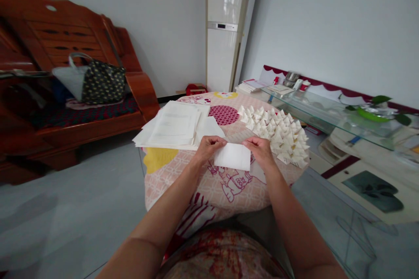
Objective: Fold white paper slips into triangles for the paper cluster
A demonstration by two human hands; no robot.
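At the near side of the cloth-covered table (193,183), both hands are on one small white paper (232,158). Left hand (207,149): thumb and fingers closed in a pinch at the paper's upper left corner. Right hand (261,151): same pinch, upper right corner, other fingers curled. Paper is a flat rectangle, spread between the two; can't tell whether its lower edge touches the cloth.

Left of it, beyond the left hand: loose stack of larger sheets (175,124), edges uneven, corner overhanging the table on the left. Right, beyond the right hand: dense cluster of folded paper pieces (278,133), points up, packed in rows, reaching the table's right edge.

Around: wooden bench (68,22) on the left with a dark patterned bag (103,83) on its seat; tall white cabinet unit (222,52) behind; glass-topped stand (340,113) on the right, green-leaved plant (381,100) on top.
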